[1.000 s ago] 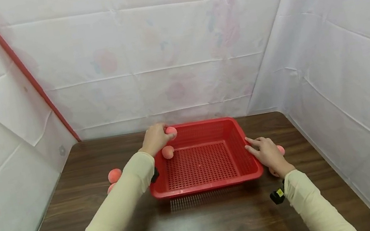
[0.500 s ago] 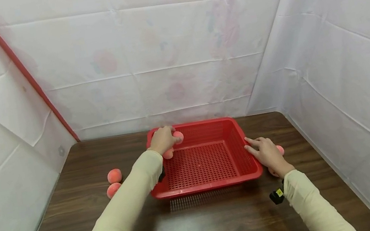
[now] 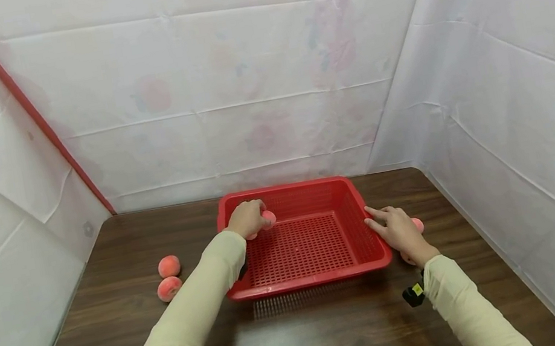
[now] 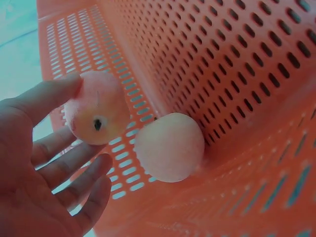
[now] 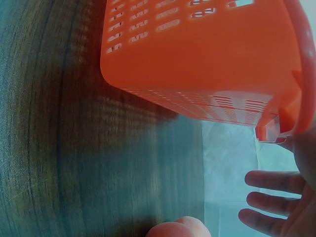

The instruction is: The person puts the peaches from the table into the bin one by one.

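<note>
Head view: over the last second, the left hand (image 3: 247, 219) has moved across the left rim of the red basket (image 3: 309, 283) and down inside. The fingers of this hand pinch a peach (image 4: 101, 111) between thumb and fingertips, just beside a second peach (image 4: 170, 147) lying in the left part of the basket. Contact between the held peach and the floor of the basket cannot be confirmed. The right hand (image 3: 400, 233) touches the right rim with its visible fingers straight.

Result: the held peach is inside the basket but not released. Outside it, two peaches (image 3: 169, 266) rest on the tabletop (image 3: 354, 331) to the left, and two more (image 3: 418, 225), partly hidden, lie beside the right hand.
</note>
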Available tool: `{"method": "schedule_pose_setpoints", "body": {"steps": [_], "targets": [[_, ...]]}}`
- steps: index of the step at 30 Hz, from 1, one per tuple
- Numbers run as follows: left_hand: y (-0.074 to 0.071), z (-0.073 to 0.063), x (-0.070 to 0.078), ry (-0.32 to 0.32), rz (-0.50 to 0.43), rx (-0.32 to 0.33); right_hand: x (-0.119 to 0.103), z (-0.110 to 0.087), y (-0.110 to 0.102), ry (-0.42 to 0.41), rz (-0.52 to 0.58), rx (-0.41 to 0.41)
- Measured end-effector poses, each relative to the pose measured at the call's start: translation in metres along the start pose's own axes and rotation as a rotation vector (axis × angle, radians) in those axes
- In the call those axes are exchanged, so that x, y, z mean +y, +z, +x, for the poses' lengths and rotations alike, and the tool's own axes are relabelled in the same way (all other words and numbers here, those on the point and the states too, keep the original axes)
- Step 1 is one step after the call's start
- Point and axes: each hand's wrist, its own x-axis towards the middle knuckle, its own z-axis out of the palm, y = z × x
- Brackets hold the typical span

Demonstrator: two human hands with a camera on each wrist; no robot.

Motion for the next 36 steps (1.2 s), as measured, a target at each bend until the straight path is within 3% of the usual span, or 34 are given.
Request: {"method": "schedule_pose_setpoints", "body": {"steps": [8,17,36], "targets": [[0.004,-0.002,-0.003,0.054,0.081,0.018,0.0,0.001,0.002,-0.014,0.008,0.012],[0.016,0.005,-0.01,0.03,0.11,0.012,-0.001,0.001,0.002,0.002,0.009,0.006],[0.021,0.007,-0.008,0.041,0.177,-0.027,0.002,0.001,0.004,-0.009,0.0,0.018]]}}
